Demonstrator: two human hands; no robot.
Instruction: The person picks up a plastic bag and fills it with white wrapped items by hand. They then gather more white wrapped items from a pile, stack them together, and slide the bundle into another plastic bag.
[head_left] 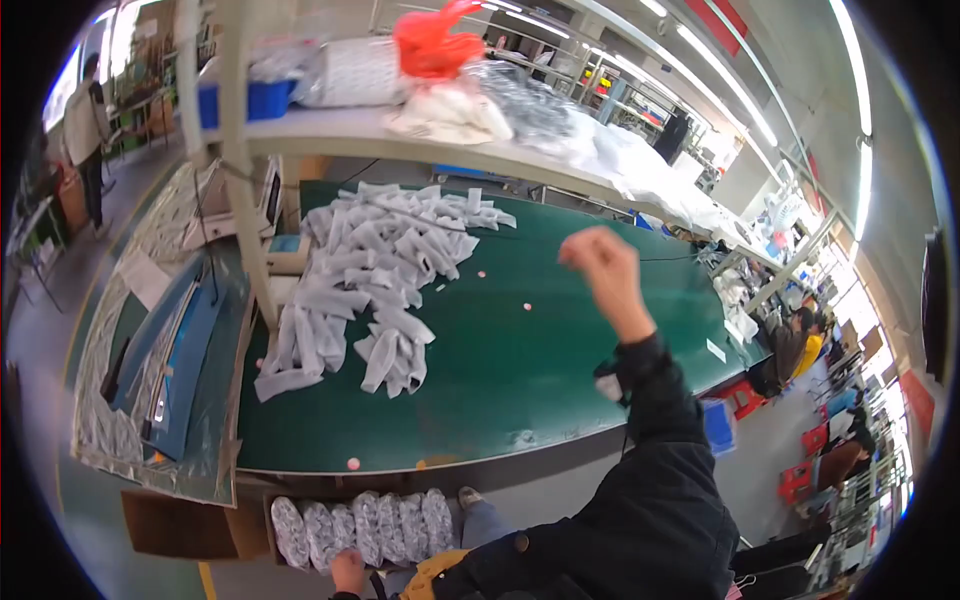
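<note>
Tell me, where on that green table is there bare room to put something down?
The green table is bare right of the heap of grey socks, under the raised right hand, bar a few pink dots. The left end and the shelf above are crowded.

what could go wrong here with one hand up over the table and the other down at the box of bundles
1. The left hand reaches down to the grey bundles in the cardboard box below the table edge; working low and to the side, it might fumble one.
2. The right hand is raised and blurred above the green table; a swing could scatter the small pink pieces.
3. The pile of grey socks reaches the left edge, so some may slide off.
</note>
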